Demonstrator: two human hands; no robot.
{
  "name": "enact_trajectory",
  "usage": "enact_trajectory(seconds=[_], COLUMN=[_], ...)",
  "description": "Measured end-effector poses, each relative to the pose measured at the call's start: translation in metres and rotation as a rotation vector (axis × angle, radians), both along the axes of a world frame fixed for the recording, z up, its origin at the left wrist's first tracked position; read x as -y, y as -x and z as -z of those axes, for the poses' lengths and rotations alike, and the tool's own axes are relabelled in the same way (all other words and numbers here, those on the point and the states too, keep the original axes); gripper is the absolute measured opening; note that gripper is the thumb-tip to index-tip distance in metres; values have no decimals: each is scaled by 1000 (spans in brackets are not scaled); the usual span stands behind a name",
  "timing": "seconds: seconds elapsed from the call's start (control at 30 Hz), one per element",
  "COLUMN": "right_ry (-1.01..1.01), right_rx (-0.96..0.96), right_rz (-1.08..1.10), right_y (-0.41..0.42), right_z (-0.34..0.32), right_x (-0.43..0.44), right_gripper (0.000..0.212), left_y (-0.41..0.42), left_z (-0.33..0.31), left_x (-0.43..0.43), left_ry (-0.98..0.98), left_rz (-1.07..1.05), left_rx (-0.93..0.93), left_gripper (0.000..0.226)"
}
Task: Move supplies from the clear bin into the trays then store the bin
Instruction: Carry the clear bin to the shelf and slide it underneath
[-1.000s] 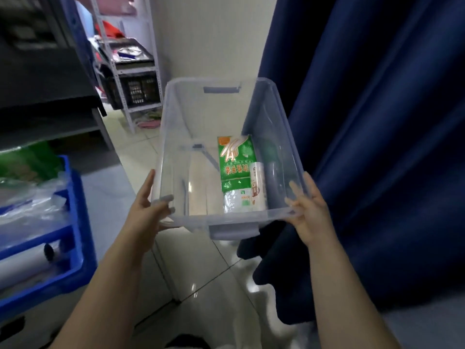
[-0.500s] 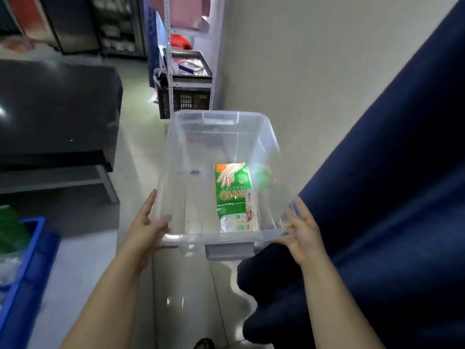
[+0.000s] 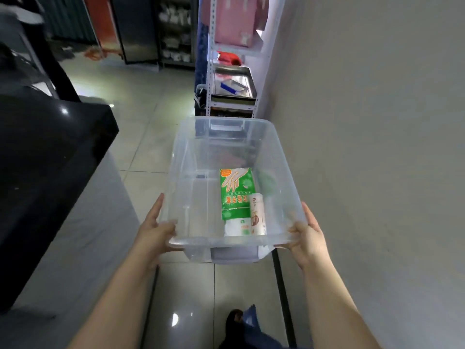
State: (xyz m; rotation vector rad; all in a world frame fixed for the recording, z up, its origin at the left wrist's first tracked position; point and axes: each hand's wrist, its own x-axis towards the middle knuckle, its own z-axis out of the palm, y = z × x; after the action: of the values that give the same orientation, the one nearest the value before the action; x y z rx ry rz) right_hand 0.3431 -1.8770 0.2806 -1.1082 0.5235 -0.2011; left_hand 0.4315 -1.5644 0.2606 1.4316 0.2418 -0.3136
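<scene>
Clear bin (image 3: 276, 157): held in the air above the tiled floor, roughly level, its long axis pointing away from the person; a grey latch handle sits at the near end and another at the far end.
Green packet (image 3: 236, 192): lies flat on the bin's bottom, right of centre, printed with a glove outline and upside-down lettering.
White roll (image 3: 257, 214): lies along the packet's right edge, touching it, near the bin's near wall.
White pack (image 3: 235, 227): partly under the green packet's near end, against the near wall.
Left hand (image 3: 153, 231): wrapped around the bin's near left corner, thumb over the rim, fingers under the lip.
Right hand (image 3: 308, 235): clasps the near right corner the same way, thumb on the rim.
Floor (image 3: 141, 117): pale glossy tiles with light reflections.
Foot (image 3: 235, 321): a dark shoe and a blue trouser hem below the bin.
Wall (image 3: 377, 122): plain and pale, just to the right of the bin.
Metal shelf rack (image 3: 210, 79): stands ahead against the wall, beyond the bin's far end.
Steel tray (image 3: 232, 83): on the rack, holding a blue item.
Pink box (image 3: 234, 21): on the rack's upper level.
Black tabletop (image 3: 45, 152): glossy, to the left, well apart from the bin.
</scene>
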Motion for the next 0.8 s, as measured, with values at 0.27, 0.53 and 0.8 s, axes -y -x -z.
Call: enact_trajectory(seconds=[0.27, 0.53, 0.8], right_ry=[-34, -22, 22], right_rx=[11, 28, -47], right_rz=[-172, -243, -273], right_y=[-216, -432, -671], right_z=[-9, 11, 2], right_x=[66, 54, 5], right_gripper=[78, 60, 70], left_y=[-150, -347, -576], left_z=[-20, -9, -7], left_x=[51, 39, -7], left_ry=[-39, -31, 55], left_rz=[-213, -317, -371], left_rx=[-11, -50, -143], left_gripper=[73, 74, 77])
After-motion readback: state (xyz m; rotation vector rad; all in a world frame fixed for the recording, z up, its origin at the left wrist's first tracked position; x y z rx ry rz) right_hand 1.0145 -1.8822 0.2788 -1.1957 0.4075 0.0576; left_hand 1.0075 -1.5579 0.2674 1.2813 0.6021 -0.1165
